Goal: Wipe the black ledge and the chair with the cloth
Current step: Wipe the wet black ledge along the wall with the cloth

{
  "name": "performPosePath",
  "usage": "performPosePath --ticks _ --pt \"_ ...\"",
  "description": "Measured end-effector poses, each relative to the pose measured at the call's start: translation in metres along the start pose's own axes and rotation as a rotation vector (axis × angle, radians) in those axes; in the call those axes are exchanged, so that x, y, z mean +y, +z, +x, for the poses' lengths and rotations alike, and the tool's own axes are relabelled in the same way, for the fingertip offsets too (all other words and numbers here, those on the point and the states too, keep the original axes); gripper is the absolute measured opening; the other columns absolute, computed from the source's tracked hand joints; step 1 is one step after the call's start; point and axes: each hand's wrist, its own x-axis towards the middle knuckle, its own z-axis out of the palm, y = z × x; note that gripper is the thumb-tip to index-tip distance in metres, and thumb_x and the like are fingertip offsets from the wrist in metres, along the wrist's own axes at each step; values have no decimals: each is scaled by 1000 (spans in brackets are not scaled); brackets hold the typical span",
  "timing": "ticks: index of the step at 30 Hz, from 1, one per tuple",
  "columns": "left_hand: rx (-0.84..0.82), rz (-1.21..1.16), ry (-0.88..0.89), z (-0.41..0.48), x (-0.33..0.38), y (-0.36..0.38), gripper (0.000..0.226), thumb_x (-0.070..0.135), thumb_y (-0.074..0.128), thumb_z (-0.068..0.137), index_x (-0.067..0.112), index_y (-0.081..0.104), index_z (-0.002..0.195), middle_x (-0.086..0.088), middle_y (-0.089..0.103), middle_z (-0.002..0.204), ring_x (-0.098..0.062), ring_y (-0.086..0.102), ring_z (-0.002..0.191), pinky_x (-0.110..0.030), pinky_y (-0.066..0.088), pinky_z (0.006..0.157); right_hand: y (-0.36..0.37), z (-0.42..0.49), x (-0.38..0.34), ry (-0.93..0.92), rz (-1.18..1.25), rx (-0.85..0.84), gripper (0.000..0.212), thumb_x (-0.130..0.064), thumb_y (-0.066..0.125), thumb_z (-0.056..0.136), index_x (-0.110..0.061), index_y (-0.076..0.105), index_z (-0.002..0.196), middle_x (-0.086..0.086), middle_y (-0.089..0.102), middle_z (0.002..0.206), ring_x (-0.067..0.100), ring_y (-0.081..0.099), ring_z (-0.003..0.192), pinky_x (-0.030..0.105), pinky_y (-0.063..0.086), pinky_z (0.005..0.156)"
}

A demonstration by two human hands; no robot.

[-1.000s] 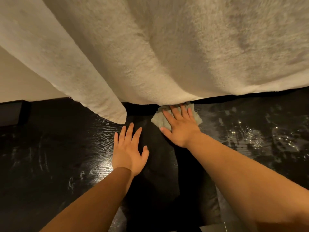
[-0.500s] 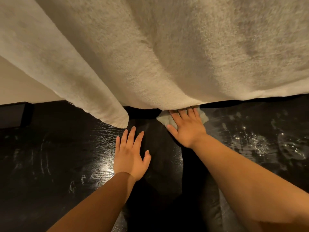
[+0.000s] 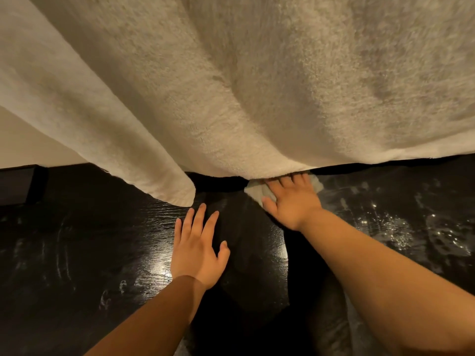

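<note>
Lying flat at the back of the black ledge [image 3: 77, 240], the pale cloth [image 3: 253, 189] has its far edge under the hem of a thick white towel [image 3: 257, 86] that hangs above it. The right hand [image 3: 293, 201] presses on the cloth with straight fingers that reach the hem. The left hand [image 3: 198, 250] rests open and spread on the bare ledge, nearer the person. Wet streaks glint on the ledge's right side.

Wide view from my head, facing forward and down, close over the ledge [image 3: 77, 253], towel [image 3: 257, 86] filling the far side
</note>
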Motion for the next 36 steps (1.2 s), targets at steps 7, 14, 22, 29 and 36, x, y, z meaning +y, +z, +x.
performPosePath --ticks 7,14,22,29,36 --pt "-2 2 -3 1 1 -2 75 57 41 92 32 33 162 0 15 174 -26 5 161 -51 6 131 15 -39 -20 3 86 56 74 -61 20 101 -22 17 164 9 11 171 40 1 156 57 -3 125" --pt "-16 14 -8 0 2 -3 75 58 40 92 33 30 162 0 12 175 -25 2 162 -51 5 131 12 -22 7 -41 34 51 76 -67 24 97 -27 24 161 8 29 164 41 21 149 54 6 125" --pt "-13 21 -6 0 2 -3 76 58 39 92 33 31 162 0 13 174 -26 4 162 -51 6 131 12 -39 -8 89 94 64 75 -60 18 100 -20 15 164 10 13 170 41 2 154 55 -4 125" --pt "-4 15 -1 0 2 -1 76 58 39 91 32 31 162 0 14 174 -26 5 161 -51 6 131 25 -69 -1 -8 90 23 77 -68 19 98 -29 5 164 2 -4 172 35 -18 155 52 -14 124" --pt "3 47 6 -2 2 -1 76 59 36 92 31 29 162 0 14 174 -26 7 161 -52 6 131 9 -42 15 226 117 -28 74 -62 14 102 -25 -4 164 6 -8 171 39 -15 155 55 -10 124"
